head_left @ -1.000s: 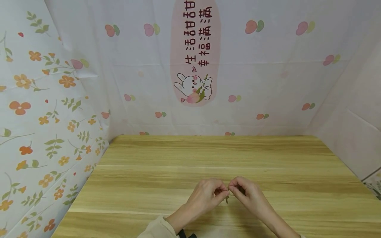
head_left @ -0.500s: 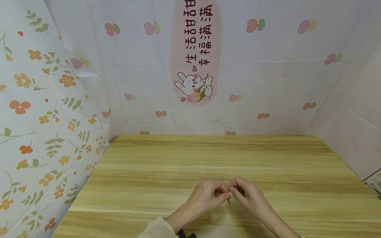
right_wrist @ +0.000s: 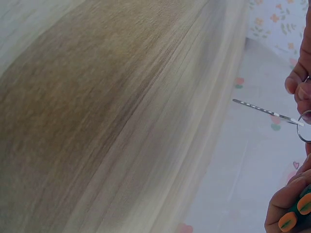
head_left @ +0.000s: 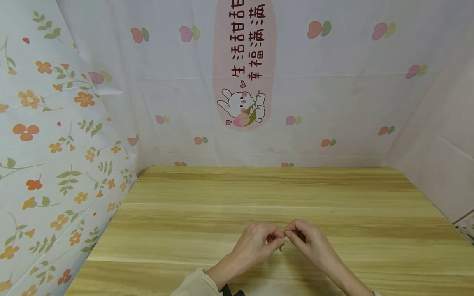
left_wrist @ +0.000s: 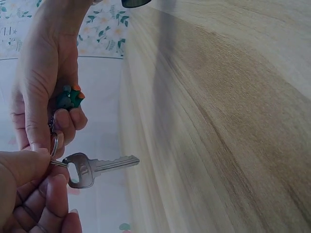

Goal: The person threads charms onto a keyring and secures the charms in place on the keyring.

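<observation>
Head view: a person's left hand (head_left: 261,242) and right hand (head_left: 309,242) come close together, fingers pinched, above the near part of a wooden tabletop (head_left: 259,197). Left wrist view: the left hand pinches a metal ring (left_wrist: 56,144) — a key (left_wrist: 97,166) hangs between the hands. Right wrist view: the right hand curls around a green-and-orange charm (right_wrist: 289,221) — close to the ring.

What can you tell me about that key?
The key looks like silvery metal, with a broad head, an elongated hole and a flat, notched blade. It is held in the air, blade pointing toward the table. A metal ring, pinched by the left hand, meets it at the hole. Whether fingertips also touch the key is unclear.
</observation>
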{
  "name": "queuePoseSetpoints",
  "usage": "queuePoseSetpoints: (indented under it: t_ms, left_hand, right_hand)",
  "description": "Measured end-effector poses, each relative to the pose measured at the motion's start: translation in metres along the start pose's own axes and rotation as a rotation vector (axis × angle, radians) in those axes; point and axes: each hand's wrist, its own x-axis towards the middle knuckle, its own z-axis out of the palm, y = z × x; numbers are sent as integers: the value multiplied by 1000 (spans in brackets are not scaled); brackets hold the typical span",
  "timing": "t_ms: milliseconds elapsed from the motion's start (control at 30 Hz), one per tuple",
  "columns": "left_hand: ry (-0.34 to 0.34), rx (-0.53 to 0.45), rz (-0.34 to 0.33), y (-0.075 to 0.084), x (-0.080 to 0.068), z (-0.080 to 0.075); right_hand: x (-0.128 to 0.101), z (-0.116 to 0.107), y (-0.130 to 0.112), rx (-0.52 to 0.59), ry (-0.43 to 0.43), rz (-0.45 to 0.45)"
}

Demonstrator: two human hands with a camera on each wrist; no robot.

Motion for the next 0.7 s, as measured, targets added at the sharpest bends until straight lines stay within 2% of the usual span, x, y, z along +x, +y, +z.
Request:
queuePoseSetpoints:
  t_ms: [367, 700]
  left_hand:
    - [-34, 13, -2, 0, 0, -2]
    - [-18, 1, 12, 0, -2, -2]
  right_hand:
    - [0, 4, -2, -127, 39, -90]
    - [0, 2, -1, -35, 3, -13]
